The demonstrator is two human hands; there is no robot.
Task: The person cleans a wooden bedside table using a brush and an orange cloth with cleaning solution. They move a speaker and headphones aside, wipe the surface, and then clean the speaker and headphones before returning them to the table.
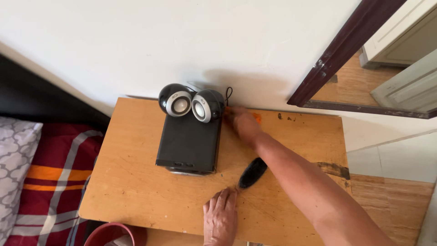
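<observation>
Left hand: mine, (220, 222) lies flat on the table (136, 182) near its front edge, fingers (225, 197) stretched out and close together, holding nothing; the tips sit just beside the near end of the remote.
Remote: black, (252, 172) slim, lying at a slant on the table between my two hands, just right of the box.
Right hand: reaches (242, 123) across to the back of the table by the wall; fingers curled over an orange thing, though I cannot tell if they grip it or only press on it.
Orange thing: small, (257, 117) mostly hidden under my right hand, at the back edge of the table, just right of the speakers.
Speakers: two round black ones (192, 104) with silver faces, side by side on the back end of the box, against the wall.
Box: flat black (189, 142) unit, lying on the table left of my right hand.
Table: light wood, scuffed, with a dark patch at its right edge.
Bed: striped red blanket (54, 182) and patterned pillow (16, 155) to the left.
Bucket: red rim (109, 233) below the table's front edge.
Mirror: dark-framed, (346, 45) leaning on the wall at upper right.
</observation>
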